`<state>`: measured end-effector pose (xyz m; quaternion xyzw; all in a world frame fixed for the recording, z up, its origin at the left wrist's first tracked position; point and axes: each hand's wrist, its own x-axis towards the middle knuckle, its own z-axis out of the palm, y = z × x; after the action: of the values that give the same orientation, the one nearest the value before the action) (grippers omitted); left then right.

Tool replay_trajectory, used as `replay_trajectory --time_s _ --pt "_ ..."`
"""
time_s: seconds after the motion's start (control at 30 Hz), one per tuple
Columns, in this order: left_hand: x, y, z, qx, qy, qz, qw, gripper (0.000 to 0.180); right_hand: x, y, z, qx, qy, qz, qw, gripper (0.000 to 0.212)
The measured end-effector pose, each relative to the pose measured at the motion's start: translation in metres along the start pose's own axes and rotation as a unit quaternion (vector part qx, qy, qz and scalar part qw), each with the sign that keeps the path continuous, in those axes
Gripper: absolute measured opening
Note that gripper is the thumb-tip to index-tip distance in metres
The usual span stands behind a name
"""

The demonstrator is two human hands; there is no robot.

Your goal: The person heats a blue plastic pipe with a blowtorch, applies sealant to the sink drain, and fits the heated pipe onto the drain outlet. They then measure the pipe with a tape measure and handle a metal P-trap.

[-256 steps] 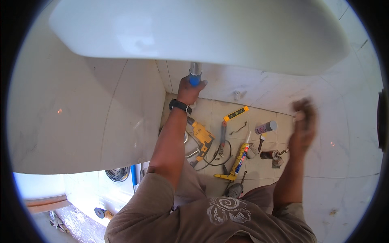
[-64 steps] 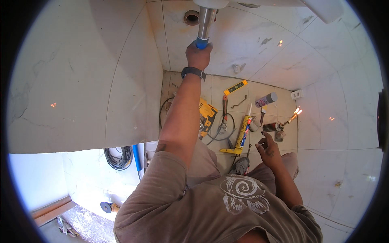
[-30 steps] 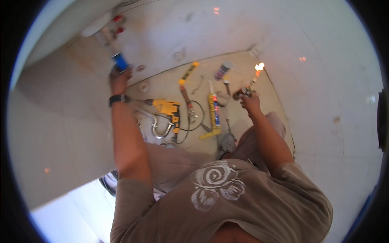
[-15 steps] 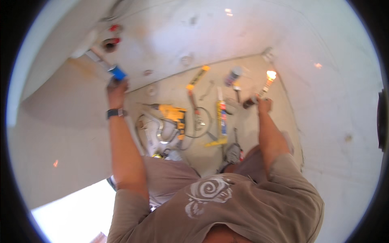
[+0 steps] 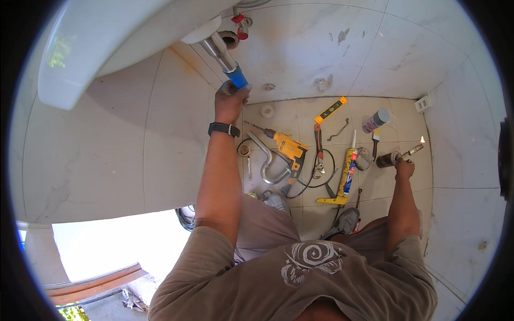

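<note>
My left hand (image 5: 231, 100) is closed round the lower end of a short blue plastic pipe (image 5: 235, 77). The pipe's upper end meets the chrome drain pipe (image 5: 218, 51) that comes down from the white sink (image 5: 128, 40). Out to the right, my right hand (image 5: 405, 168) grips a blowtorch (image 5: 386, 159) by its neck, low over the tiled floor. The torch's nozzle points toward the right wall, and a small flame (image 5: 422, 139) burns at its tip.
On the floor lie a yellow drill (image 5: 290, 146), a curved chrome trap (image 5: 267, 163), a level (image 5: 331, 110), an adjustable wrench (image 5: 319, 170), a caulking gun (image 5: 348, 176), a brush (image 5: 376, 142) and a spray can (image 5: 376, 120). A red-handled valve (image 5: 241, 28) sits on the wall.
The view has swung left, so the sink now shows and the tools appear farther right. The torch flame looks smaller. Both hands keep their holds.
</note>
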<state>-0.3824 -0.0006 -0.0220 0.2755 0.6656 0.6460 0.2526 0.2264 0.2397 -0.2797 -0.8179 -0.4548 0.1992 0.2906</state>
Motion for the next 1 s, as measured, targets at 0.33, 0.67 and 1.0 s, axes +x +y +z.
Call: replay_trajectory --time_s 0.33,0.67,1.0 --pt "0.0 0.0 -0.001 0.011 -0.004 -0.001 1.0 0.028 -0.005 0.007 -0.004 0.301 -0.09 0.081 0.946 0.027" --pt "-0.003 -0.004 -0.008 -0.083 -0.035 -0.062 0.994 0.03 -0.035 -0.005 -0.011 0.051 -0.016 0.011 0.999 0.091" --pt "-0.005 0.0 -0.005 -0.196 -0.047 -0.07 0.977 0.036 -0.159 -0.09 -0.035 0.09 -0.204 -0.199 0.954 0.06"
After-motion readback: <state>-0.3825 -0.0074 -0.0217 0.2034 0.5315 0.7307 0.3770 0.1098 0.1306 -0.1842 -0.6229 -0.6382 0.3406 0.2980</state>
